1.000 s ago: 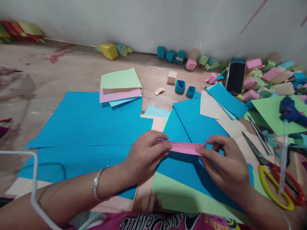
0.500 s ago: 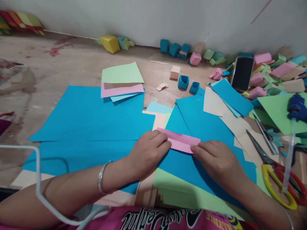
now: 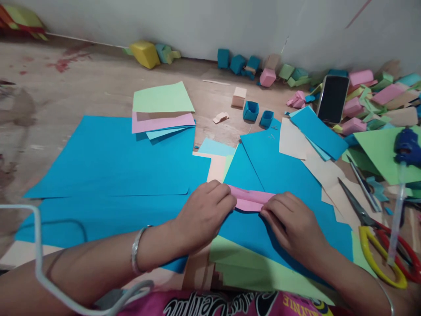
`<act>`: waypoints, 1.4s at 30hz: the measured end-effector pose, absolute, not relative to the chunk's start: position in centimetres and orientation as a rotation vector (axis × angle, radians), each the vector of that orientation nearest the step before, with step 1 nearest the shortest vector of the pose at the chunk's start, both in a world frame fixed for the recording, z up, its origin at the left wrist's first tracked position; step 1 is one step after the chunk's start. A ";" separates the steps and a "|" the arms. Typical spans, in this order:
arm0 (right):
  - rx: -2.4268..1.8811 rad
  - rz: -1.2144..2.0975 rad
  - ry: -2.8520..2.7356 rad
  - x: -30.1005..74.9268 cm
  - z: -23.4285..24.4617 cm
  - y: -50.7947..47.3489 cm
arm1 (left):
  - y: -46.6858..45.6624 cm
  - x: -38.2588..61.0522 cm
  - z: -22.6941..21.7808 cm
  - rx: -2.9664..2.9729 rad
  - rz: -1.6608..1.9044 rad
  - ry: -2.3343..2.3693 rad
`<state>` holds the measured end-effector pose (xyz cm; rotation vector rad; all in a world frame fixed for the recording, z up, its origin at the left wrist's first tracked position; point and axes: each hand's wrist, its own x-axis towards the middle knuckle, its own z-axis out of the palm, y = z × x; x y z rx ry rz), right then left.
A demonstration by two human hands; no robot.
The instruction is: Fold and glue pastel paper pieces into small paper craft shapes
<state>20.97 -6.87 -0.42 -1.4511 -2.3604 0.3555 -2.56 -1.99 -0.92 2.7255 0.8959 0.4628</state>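
A narrow pink paper strip, creased along its length, is stretched between my two hands just above blue paper sheets. My left hand pinches its left end, thumb and fingers closed over it. At the other end, my right hand grips the strip between thumb and curled fingers. Under the hands lies a large blue sheet, with another blue sheet to the left. Green paper shows below, close to my body.
Scissors with yellow and red handles lie at right beside a blue glue gun. A phone leans among folded paper pieces. Small blue paper boxes stand ahead. A white cable loops over my left forearm.
The pink strip's upper flap has folded further down, so it looks narrower. My right fingers have curled more around its end. The view has shifted slightly.
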 end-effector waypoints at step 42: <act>-1.708 0.396 -2.254 21.4 -0.6 -6.8 | -0.9 -2.8 -0.8 2.686 0.329 1.182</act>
